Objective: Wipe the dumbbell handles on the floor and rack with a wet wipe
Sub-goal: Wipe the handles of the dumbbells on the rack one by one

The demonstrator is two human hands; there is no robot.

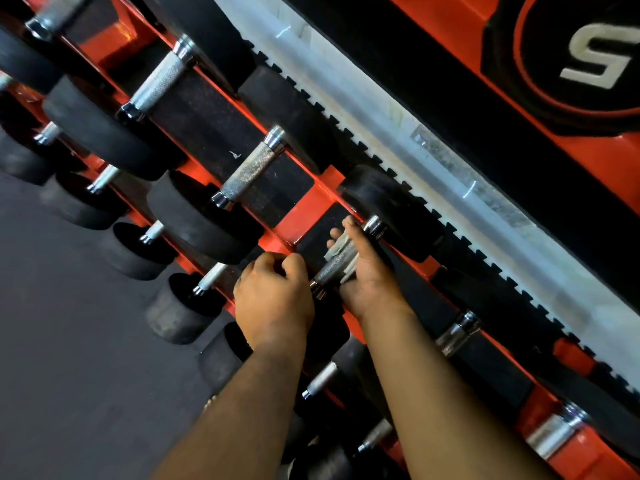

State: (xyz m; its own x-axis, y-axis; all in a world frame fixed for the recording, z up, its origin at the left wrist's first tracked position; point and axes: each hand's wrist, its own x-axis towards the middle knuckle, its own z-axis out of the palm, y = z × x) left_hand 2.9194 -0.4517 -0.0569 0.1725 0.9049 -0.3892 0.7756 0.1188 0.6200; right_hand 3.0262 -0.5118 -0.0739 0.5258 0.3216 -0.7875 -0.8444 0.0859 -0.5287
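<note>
A black dumbbell lies on the red rack's (304,206) upper tier, its knurled steel handle (328,270) showing between my hands and its far head (391,207) beyond them. My right hand (367,275) wraps around the handle from the right and presses a crumpled white wet wipe (340,247) against the metal. My left hand (275,294) sits at the near end of the same dumbbell, fingers curled over its near head, which the hand mostly hides.
More dumbbells line the upper tier, with handles to the left (251,172) and to the right (458,332). Smaller dumbbells (211,279) fill the lower tier. Grey floor (69,323) lies at the left, and a white strip (433,133) runs behind the rack.
</note>
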